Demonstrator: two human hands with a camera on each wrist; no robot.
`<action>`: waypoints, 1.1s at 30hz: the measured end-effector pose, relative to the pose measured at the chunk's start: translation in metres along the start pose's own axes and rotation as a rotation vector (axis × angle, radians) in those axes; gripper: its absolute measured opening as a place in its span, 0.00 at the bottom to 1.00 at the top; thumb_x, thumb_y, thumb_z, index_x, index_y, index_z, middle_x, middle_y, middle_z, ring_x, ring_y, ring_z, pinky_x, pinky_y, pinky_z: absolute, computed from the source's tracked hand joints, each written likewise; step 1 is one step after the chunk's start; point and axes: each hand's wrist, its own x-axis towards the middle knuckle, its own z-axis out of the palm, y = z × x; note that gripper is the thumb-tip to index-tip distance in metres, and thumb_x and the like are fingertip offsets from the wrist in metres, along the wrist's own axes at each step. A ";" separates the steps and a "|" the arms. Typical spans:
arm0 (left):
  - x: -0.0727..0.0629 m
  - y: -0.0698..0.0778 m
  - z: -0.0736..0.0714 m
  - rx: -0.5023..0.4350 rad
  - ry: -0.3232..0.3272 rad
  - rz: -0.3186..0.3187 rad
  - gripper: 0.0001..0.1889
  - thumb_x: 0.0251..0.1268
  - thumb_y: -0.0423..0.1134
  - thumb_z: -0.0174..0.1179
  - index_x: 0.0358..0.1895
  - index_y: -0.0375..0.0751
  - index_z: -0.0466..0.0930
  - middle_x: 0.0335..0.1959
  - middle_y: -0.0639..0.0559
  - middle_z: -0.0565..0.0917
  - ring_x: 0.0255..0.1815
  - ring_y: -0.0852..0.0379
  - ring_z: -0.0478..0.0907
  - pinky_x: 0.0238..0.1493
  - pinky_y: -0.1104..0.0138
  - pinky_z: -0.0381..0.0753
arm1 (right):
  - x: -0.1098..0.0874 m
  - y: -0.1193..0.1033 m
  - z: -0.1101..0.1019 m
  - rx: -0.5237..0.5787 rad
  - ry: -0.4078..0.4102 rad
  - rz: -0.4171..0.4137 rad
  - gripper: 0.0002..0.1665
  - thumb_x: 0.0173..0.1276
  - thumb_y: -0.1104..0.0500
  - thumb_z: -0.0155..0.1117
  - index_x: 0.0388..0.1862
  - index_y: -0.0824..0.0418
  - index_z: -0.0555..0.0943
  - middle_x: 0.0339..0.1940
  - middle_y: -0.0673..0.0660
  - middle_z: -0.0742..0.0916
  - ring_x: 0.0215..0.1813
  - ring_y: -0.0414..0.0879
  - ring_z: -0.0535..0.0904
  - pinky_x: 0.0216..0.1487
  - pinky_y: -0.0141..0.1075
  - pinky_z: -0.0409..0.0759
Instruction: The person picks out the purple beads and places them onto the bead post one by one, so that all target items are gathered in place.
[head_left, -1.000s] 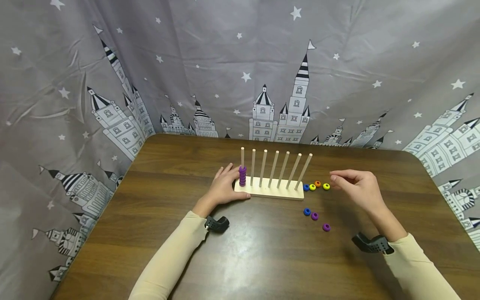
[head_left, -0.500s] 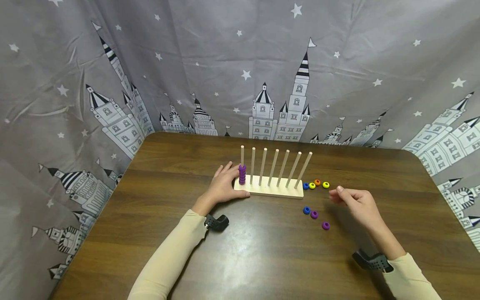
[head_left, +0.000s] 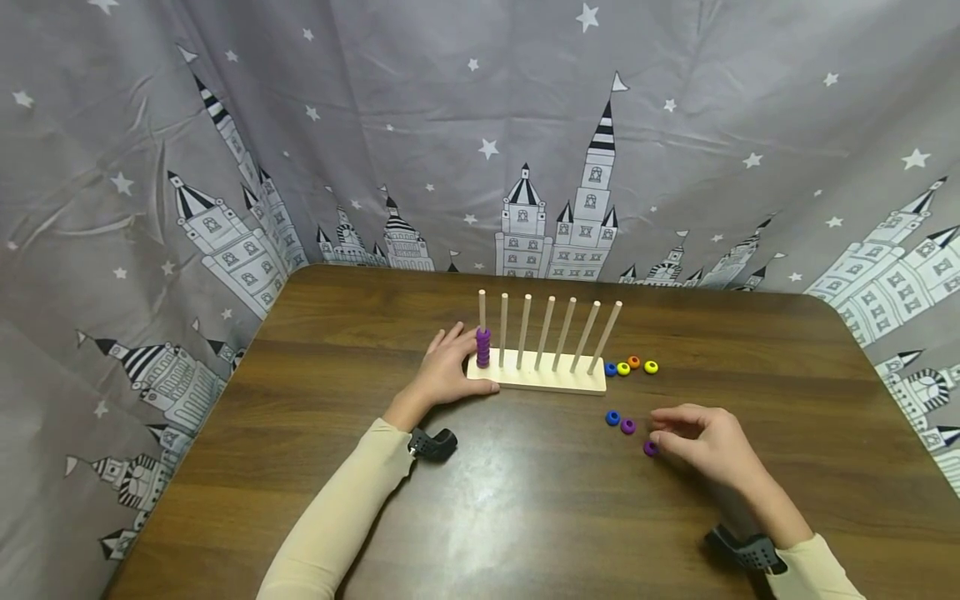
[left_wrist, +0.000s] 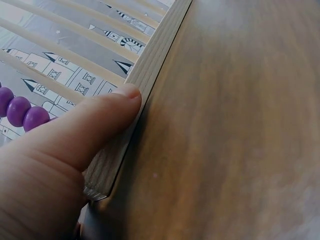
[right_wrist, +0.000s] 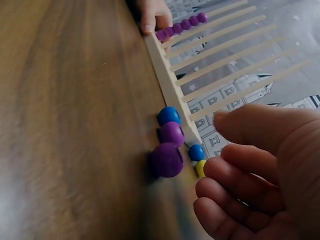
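Observation:
My left hand [head_left: 444,373] grips the left end of a wooden peg rack [head_left: 540,379], thumb on its front edge and fingers round the back. In the left wrist view the thumb [left_wrist: 95,122] lies along the base edge. Several purple beads [head_left: 483,348] are stacked on the leftmost peg; the other pegs are bare. My right hand [head_left: 708,442] hovers over the table with loosely bent fingers, holding nothing. Its thumb tip overlaps the nearest purple bead [head_left: 648,448] in the head view, while the right wrist view shows that purple bead [right_wrist: 167,160] apart from the fingers.
Another purple bead [head_left: 628,427] and a blue bead [head_left: 612,417] lie in front of the rack's right end. Beside that end are a blue bead [head_left: 611,369], two yellow ones and an orange bead [head_left: 633,362]. A grey castle-print curtain [head_left: 420,125] hangs behind the table.
My right hand has come down and toward me, from beside the yellow bead to the nearest purple bead. The left hand stays on the rack, and the beads keep their places.

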 end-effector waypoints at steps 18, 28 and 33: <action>0.001 -0.002 0.000 -0.009 -0.003 -0.004 0.43 0.49 0.59 0.75 0.70 0.44 0.76 0.79 0.44 0.66 0.85 0.37 0.50 0.84 0.41 0.39 | -0.009 0.012 0.016 -0.212 0.082 -0.320 0.19 0.40 0.63 0.86 0.34 0.56 0.90 0.30 0.45 0.90 0.33 0.30 0.83 0.37 0.19 0.78; -0.001 0.001 -0.001 -0.011 -0.006 0.004 0.41 0.50 0.58 0.74 0.68 0.43 0.77 0.79 0.44 0.66 0.84 0.37 0.50 0.84 0.40 0.40 | -0.012 0.015 0.020 -0.206 0.119 -0.336 0.19 0.38 0.64 0.86 0.31 0.54 0.90 0.28 0.43 0.89 0.31 0.29 0.81 0.35 0.17 0.76; -0.001 0.000 0.000 -0.011 -0.008 -0.006 0.42 0.49 0.58 0.74 0.69 0.43 0.76 0.80 0.44 0.66 0.85 0.37 0.50 0.84 0.41 0.39 | -0.011 0.017 0.022 -0.190 0.123 -0.351 0.18 0.38 0.65 0.85 0.30 0.54 0.89 0.27 0.43 0.89 0.31 0.29 0.81 0.34 0.18 0.77</action>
